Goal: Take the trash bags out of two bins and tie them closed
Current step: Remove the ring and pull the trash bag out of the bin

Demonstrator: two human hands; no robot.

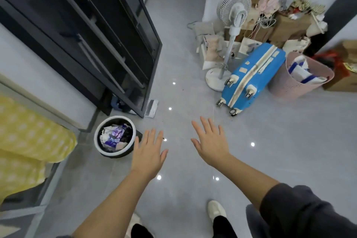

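A round bin (98,147) with a white rim stands on the grey floor by the wall at lower left. A black trash bag (129,126) lines it, filled with paper and wrappers. My left hand (148,153) hovers just right of the bin, flat, fingers spread, holding nothing. My right hand (212,142) is stretched out over bare floor further right, also flat and empty. No second bin can be made out.
A dark glass door (108,31) leans open behind the bin. A blue suitcase (251,75), a white standing fan (231,31), a pink basket (286,85) and stacked cardboard boxes (286,25) crowd the back right. A yellow cloth (25,137) covers furniture at left.
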